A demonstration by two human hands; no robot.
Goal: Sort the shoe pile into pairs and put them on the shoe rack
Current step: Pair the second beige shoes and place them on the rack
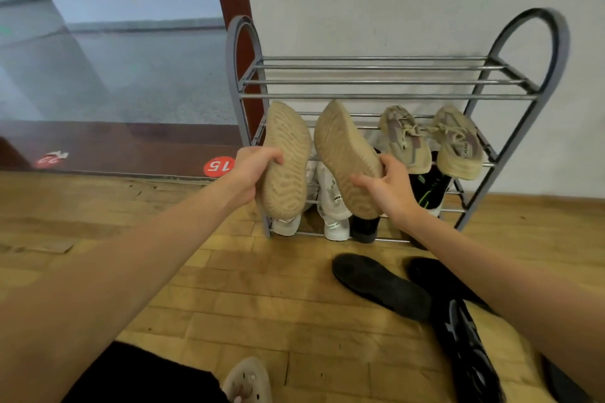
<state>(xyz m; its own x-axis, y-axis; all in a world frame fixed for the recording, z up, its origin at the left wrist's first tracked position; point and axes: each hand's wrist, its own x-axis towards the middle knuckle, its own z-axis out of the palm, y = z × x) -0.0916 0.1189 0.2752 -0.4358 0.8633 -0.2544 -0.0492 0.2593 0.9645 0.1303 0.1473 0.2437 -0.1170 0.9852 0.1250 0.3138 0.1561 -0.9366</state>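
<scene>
Tan shoes (288, 160) in both hands

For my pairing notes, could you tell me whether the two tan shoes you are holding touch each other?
Apart. The head view shows rack and white shoes between the left shoe and right shoe.

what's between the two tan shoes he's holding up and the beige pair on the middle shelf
Head view: nothing sits there. Right of the right-hand tan shoe only bare shelf bars and wall show before the beige pair. The left hand holds the other tan shoe.
</scene>
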